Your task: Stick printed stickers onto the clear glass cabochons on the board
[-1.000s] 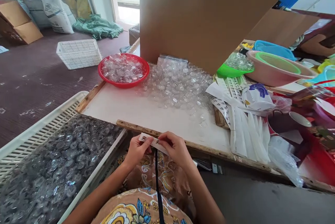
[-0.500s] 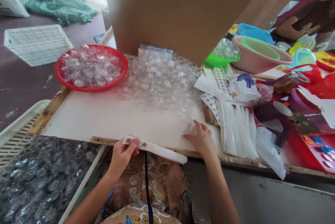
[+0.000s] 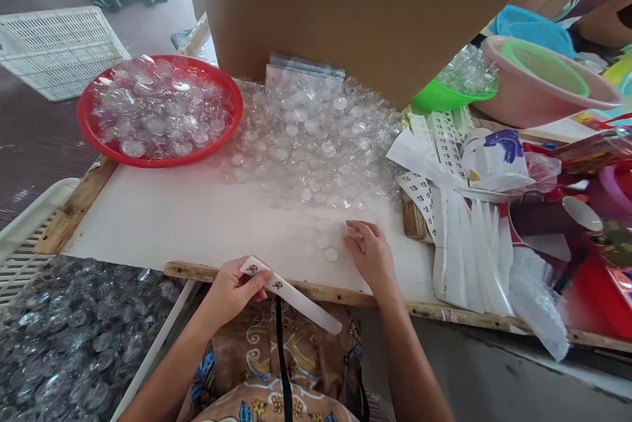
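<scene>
My left hand pinches one end of a white paper sticker strip with small printed stickers, held over the near wooden edge of the white board. My right hand rests on the board with fingers curled over a few loose clear domes at the near edge of a big heap of clear plastic domes. Whether the fingers hold one is hidden.
A red bowl full of domes sits back left. A white crate of domes stands at my left. A large cardboard box rises behind the heap. Sticker strips, bags and coloured basins crowd the right.
My right hand left the strip and reached onto the board to the loose domes, then drew slightly nearer. My left hand kept the strip. The view tilted downward.
</scene>
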Available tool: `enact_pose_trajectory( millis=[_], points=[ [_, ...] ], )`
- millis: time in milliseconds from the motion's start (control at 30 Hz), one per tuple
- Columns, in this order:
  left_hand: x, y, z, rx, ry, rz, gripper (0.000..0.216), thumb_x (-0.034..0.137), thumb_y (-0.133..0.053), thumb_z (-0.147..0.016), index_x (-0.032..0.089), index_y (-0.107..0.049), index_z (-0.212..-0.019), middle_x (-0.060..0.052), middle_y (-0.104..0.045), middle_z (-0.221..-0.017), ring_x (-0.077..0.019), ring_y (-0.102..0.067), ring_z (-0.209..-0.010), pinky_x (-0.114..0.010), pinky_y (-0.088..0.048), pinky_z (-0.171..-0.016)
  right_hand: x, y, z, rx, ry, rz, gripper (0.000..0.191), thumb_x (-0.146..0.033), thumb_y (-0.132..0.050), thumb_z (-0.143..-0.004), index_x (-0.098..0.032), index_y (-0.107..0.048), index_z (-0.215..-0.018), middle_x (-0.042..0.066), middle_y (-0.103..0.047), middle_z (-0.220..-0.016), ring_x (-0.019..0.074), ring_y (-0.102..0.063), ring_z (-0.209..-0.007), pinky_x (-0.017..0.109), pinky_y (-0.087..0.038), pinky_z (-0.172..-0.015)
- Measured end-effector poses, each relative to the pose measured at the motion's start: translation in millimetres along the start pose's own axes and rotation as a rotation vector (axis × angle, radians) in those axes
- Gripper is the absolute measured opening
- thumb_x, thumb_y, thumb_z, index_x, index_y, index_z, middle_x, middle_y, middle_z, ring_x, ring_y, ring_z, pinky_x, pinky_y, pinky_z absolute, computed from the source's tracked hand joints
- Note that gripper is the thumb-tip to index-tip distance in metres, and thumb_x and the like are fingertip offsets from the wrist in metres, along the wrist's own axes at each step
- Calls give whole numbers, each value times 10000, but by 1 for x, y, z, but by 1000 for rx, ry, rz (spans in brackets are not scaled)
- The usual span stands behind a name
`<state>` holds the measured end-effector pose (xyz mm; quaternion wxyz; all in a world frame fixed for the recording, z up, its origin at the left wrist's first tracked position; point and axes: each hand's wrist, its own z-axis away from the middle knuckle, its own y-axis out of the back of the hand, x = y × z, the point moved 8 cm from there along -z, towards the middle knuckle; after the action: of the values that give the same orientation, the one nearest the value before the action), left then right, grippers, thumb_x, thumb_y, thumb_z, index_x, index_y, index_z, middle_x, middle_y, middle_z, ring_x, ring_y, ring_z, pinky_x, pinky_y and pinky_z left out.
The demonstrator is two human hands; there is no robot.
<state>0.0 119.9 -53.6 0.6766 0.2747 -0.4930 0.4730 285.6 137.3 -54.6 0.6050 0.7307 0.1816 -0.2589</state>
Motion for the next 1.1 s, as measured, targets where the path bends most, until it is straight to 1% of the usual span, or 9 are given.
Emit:
enact_pose_trajectory(
  millis=[133,267,367,533,700,800,933,1000,1100],
  points=[
    [3,-2,-6,-25,10,-45,283,426,-644,-833,149,-651,-780,-14,-631,-626,-133,-572,-542,-228,-468,-516,-6,0,13,-27,5,-39,232,-304,-566,-890,-208,-635,-1090,98,-602,-1042,254,-581,-967,394,-522,-777],
    [4,-1,-5,4,-9,-72,295,436,-633,-834,147,-651,-775,-18,-634,-619,-141,-577,-542,-234,-476,-521,-28,-17,24,-189,98,-26,219,-243,-645,-834,-211,-625,-1050,95,-577,-1062,262,-558,-999,431,-499,-873],
    [2,1,-3,44,-32,-91,298,441,-625,-836,150,-662,-782,-22,-641,-612,-147,-582,-535,-241,-485,-524,-34,-17,27,-220,115,-2,181,-182,-618,-834,-208,-608,-1013,96,-575,-1046,265,-551,-995,444,-494,-886],
    [5,2,-1,113,-117,-82,290,438,-644,-820,154,-675,-774,-16,-631,-587,-153,-585,-524,-242,-489,-513,-34,-12,29,-210,136,26,273,-205,-615,-828,-227,-586,-1099,102,-566,-1097,282,-548,-1033,460,-490,-898],
    [3,5,3,158,-178,-90,271,419,-642,-835,155,-688,-792,-17,-641,-608,-151,-591,-539,-239,-493,-520,-38,-14,32,-182,158,18,134,-210,-552,-860,-211,-618,-977,105,-601,-1017,273,-577,-965,434,-496,-856],
    [-2,6,5,157,-179,-86,277,422,-640,-843,151,-685,-807,-24,-646,-636,-158,-598,-558,-251,-504,-531,-36,-14,31,-181,87,-54,173,-243,-467,-913,-201,-604,-1009,105,-646,-999,252,-623,-909,391,-503,-796],
    [-6,7,5,139,-182,-68,291,429,-635,-848,143,-673,-818,-25,-636,-641,-157,-589,-565,-256,-499,-542,-30,-19,28,-217,-25,-205,190,-296,-455,-934,-210,-598,-1025,46,-701,-824,212,-665,-785,338,-504,-735],
    [-5,6,5,140,-186,-67,297,434,-633,-847,141,-669,-810,-21,-629,-628,-153,-581,-557,-254,-492,-542,-32,-21,27,-213,8,-173,171,-321,-498,-916,-211,-626,-947,54,-694,-836,220,-650,-791,344,-499,-729],
    [-4,6,5,153,-186,-69,297,440,-634,-844,148,-661,-798,-18,-628,-635,-151,-581,-558,-252,-491,-545,-43,-13,24,-89,111,-15,171,-351,-562,-890,-210,-659,-883,96,-654,-924,269,-598,-903,402,-489,-789]
  ],
)
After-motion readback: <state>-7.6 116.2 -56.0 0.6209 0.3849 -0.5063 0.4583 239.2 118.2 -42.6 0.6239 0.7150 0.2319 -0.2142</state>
